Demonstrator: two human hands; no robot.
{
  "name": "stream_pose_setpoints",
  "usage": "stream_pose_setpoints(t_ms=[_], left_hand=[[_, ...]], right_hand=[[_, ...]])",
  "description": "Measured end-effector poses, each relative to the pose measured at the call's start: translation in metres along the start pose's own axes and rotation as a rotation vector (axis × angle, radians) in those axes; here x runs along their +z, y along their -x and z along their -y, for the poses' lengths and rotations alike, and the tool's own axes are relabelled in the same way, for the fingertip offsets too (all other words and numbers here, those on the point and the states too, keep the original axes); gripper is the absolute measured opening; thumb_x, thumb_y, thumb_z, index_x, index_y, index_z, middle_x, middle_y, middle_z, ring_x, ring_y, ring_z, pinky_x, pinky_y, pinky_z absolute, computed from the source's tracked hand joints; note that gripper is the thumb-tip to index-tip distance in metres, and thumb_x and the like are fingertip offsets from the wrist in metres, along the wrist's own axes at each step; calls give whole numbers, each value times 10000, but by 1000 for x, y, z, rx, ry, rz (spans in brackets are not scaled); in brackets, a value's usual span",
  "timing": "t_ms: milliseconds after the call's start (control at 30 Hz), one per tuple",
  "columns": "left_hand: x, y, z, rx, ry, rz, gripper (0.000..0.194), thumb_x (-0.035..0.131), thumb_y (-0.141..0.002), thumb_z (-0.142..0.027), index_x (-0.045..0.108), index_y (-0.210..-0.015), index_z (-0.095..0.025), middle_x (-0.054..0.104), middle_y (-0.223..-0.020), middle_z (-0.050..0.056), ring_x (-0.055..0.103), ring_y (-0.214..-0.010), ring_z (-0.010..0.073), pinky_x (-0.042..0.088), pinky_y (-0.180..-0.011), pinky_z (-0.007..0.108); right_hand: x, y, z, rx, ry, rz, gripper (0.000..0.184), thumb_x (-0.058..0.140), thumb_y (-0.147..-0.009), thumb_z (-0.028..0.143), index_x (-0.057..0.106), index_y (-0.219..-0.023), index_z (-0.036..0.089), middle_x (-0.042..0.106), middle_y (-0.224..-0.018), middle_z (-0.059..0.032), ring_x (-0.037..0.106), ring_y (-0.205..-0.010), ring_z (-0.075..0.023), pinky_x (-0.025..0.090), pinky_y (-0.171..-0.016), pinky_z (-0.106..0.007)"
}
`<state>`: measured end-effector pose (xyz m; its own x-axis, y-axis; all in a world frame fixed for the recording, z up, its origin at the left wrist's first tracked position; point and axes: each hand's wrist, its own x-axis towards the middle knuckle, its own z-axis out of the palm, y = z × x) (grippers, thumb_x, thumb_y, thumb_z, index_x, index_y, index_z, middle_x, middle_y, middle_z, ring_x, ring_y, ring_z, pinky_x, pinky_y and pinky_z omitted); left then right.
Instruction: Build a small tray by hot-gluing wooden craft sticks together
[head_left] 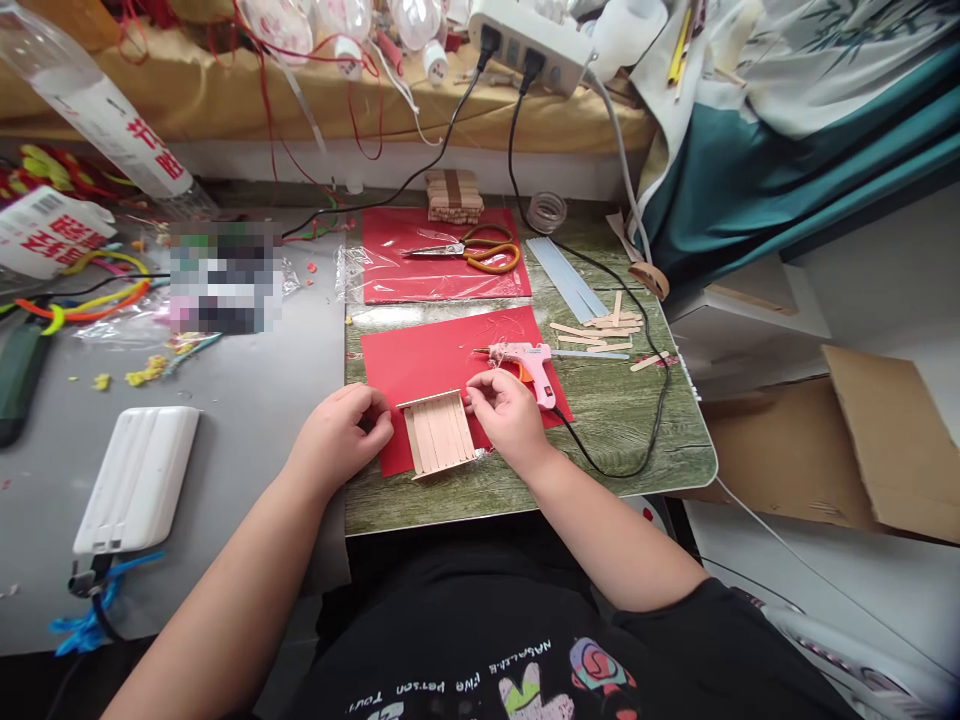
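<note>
A small panel of wooden craft sticks (439,432) lies on a red paper sheet (431,365) at the near edge of a green wood-grain board (622,410). My left hand (341,432) rests curled at the panel's left side, fingertips touching its top left corner. My right hand (504,408) pinches the panel's top right corner with thumb and fingers closed. A pink hot glue gun (529,362) lies on the red sheet just behind my right hand, its black cord looping right.
Loose craft sticks (604,328) and clear glue sticks (566,275) lie at the right. Orange-handled scissors (472,250) rest on a second red sheet (442,275), a stack of sticks (454,195) behind. A white power bank (139,478) sits on the grey table at left.
</note>
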<state>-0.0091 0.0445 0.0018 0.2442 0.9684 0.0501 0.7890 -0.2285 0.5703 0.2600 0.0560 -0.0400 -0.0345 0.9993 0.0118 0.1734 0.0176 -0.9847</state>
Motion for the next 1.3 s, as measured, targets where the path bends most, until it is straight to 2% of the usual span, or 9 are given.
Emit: stream_pose_setpoints(t_ms=[267, 467, 633, 700, 767, 867, 1033, 1167, 1300], left_hand=[[-1, 1, 0, -38, 29, -30, 163, 616, -959, -366, 583, -866, -236, 648, -831, 15, 588, -781, 180, 457, -684, 309], [-1, 3, 6, -39, 62, -27, 232, 571, -1021, -375, 549, -840, -232, 606, -785, -1, 558, -732, 171, 441, -674, 311], [-4, 7, 6, 198, 115, -84, 142, 523, -1055, -273, 600, -944, -228, 664, -899, 34, 625, -859, 191, 495, -790, 326], [-6, 12, -3, 344, 72, -44, 74, 552, -1046, -247, 624, -1035, -233, 707, -995, 48, 650, -911, 201, 510, -851, 344], [-5, 20, -17, 480, -29, 45, 154, 622, -1025, -281, 630, -1174, -242, 737, -1084, 63, 668, -959, 226, 509, -891, 377], [4, 32, -38, 547, -142, 100, 256, 675, -1014, -366, 623, -1230, -240, 753, -1155, 67, 683, -1026, 253, 493, -886, 399], [21, 39, -48, 548, -229, 69, 260, 634, -1044, -328, 607, -1291, -251, 749, -1257, 53, 686, -1137, 265, 466, -944, 429], [23, 36, -43, 559, -226, 64, 204, 607, -1055, -257, 617, -1259, -263, 751, -1272, 28, 691, -1145, 235, 454, -961, 414], [26, 35, -39, 537, -209, 27, 182, 618, -1048, -231, 633, -1225, -271, 757, -1270, 17, 693, -1152, 226, 448, -957, 403]], right_hand=[[-1, 2, 8, -55, -11, -22, 122, 652, -1002, 351, 690, -1048, 245, 684, -1051, -58, 733, -770, -175, 667, -749, -366], [-18, 4, 38, -205, 68, -138, 94, 701, -990, 343, 699, -994, 250, 699, -963, -40, 686, -858, -198, 598, -829, -385], [-62, 7, 53, -206, 195, -214, 166, 701, -989, 412, 681, -949, 251, 659, -932, -41, 642, -839, -209, 570, -814, -391], [-83, 8, 47, -135, 291, -235, 192, 702, -974, 434, 684, -987, 244, 653, -1013, -62, 645, -823, -210, 573, -760, -385], [-101, 9, 38, -36, 393, -224, 237, 720, -942, 458, 677, -1006, 234, 646, -1054, -77, 642, -773, -204, 566, -703, -379], [-114, 11, 25, 78, 552, -170, 338, 774, -870, 485, 649, -1054, 230, 667, -1054, -84, 643, -785, -219, 548, -718, -389], [-107, 6, 24, 149, 582, -122, 440, 805, -809, 499, 579, -1084, 241, 686, -1052, -52, 618, -739, -186, 510, -702, -361], [-100, -3, 29, 160, 563, -113, 349, 797, -789, 422, 538, -949, 251, 654, -857, 5, 574, -659, -171, 447, -625, -328], [-98, -3, 24, 154, 555, -164, 267, 746, -774, 303, 504, -876, 258, 568, -725, 50, 511, -603, -157, 391, -591, -311]])
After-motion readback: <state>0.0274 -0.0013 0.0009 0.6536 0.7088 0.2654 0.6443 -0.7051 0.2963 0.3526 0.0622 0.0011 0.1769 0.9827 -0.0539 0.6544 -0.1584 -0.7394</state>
